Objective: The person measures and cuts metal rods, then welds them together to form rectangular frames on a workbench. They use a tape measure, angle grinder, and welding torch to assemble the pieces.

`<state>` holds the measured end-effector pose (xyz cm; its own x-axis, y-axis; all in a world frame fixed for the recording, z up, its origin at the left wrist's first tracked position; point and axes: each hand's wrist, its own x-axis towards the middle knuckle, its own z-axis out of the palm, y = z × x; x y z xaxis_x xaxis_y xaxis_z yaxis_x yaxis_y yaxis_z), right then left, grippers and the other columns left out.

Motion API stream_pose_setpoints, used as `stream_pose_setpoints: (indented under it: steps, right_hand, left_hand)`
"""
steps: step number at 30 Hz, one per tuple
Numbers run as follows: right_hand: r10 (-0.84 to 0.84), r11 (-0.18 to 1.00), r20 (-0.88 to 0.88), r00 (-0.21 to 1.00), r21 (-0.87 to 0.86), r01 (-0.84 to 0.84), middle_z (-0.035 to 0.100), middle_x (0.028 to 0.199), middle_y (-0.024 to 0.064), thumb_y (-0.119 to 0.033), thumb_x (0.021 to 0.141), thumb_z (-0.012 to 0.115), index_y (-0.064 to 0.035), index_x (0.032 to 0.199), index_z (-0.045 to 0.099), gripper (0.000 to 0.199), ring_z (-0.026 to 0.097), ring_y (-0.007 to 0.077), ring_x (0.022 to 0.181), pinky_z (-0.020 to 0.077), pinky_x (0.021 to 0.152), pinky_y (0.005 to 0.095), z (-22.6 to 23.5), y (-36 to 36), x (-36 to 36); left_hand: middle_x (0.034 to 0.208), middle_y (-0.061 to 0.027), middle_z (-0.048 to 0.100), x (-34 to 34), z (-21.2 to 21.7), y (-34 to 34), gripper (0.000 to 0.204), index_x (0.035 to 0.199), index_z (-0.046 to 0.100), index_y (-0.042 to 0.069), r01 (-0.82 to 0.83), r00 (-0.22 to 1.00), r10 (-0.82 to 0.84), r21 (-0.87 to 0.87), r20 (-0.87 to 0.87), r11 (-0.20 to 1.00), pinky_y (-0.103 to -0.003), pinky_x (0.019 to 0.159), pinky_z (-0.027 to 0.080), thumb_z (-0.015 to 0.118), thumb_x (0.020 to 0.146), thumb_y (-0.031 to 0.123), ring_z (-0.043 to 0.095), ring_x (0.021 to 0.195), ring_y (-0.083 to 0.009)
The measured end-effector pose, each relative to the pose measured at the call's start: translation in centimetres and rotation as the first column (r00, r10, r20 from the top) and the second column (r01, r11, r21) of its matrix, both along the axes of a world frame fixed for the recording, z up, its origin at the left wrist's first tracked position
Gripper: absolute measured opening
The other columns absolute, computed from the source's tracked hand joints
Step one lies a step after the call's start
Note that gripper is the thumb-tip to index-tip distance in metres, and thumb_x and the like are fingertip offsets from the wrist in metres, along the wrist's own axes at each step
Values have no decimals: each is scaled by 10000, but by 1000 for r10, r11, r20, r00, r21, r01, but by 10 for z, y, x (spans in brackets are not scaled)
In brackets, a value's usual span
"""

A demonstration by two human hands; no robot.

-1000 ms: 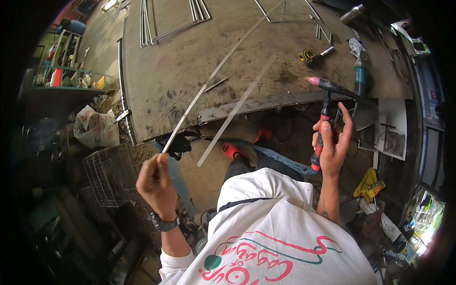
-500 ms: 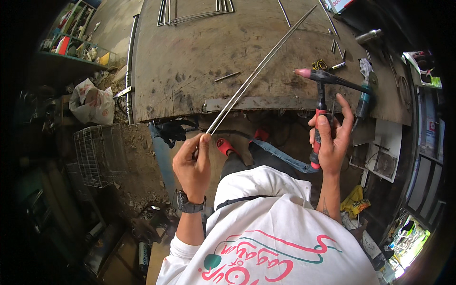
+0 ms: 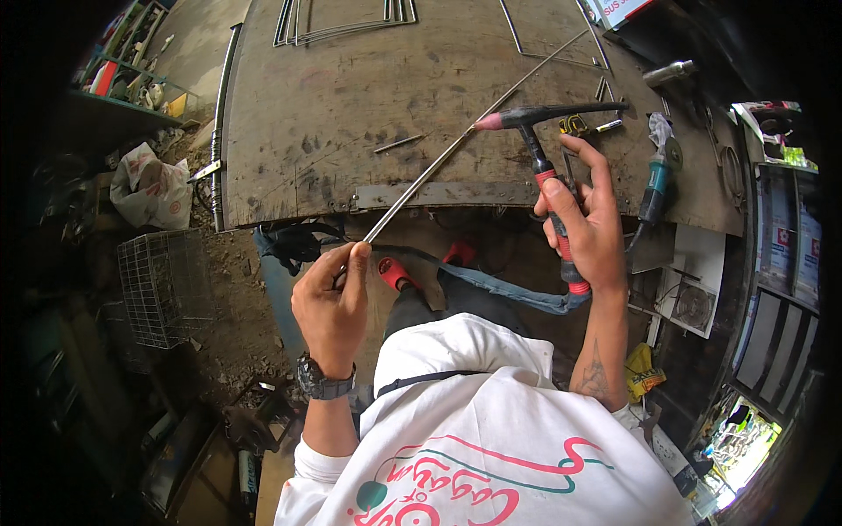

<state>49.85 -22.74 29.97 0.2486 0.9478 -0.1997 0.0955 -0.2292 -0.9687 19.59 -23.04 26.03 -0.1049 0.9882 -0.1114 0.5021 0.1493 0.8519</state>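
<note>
- My left hand (image 3: 331, 307) is low in the frame, fingers pinched around the near end of a thin metal rod (image 3: 456, 145); a dark wristwatch (image 3: 324, 383) sits on that wrist.
- From my grip the rod runs up and to the right, crosses the near edge of the workbench (image 3: 289, 149) and stretches diagonally across its top toward the far right corner.
- My right hand (image 3: 586, 226) is closed around the red-and-black handle of a welding torch (image 3: 539, 140), forefinger stretched up along it; the torch stands roughly upright in my fist.
- The torch head bends left, and its pink nozzle sits right against the rod, over the bench top, just past the near edge.
- A blue-sheathed hose (image 3: 500, 294) leaves the bottom of the torch and loops left below the bench edge.
- To the right of my right hand, a teal angle grinder (image 3: 656, 180) lies on the bench's right end.
- A short loose rod piece (image 3: 399, 143) lies on the bench left of the nozzle.
- At the far edge, a bent frame of metal rods (image 3: 342, 24) rests flat.
- Off to the left, on the ground, a wire basket (image 3: 167, 285) stands near a white sack (image 3: 153, 184).
</note>
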Motion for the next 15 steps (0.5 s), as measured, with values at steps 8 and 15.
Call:
stream_pose_setpoints:
  steps: [8, 15]
  right_hand:
    - [68, 997, -38, 997, -38, -70, 634, 825, 54, -184, 1057, 680, -130, 1544, 455, 539, 518, 49, 569, 411, 491, 234, 2, 9, 7]
    - [71, 997, 10, 997, -23, -70, 618, 827, 29, -169, 1048, 688, -124, 1533, 478, 531, 496, 43, 584, 400, 510, 233, 3, 10, 3]
  left_hand:
    - [915, -54, 786, -5, 5, 6, 250, 1117, 791, -27, 55, 996, -60, -61, -69, 997, -221, 756, 505, 729, 1052, 206, 675, 852, -67]
    - [874, -45, 759, -7, -2, 6, 207, 1095, 802, 2, 39, 999, -40, -31, -27, 999, -234, 705, 482, 733, 1041, 189, 631, 787, -68]
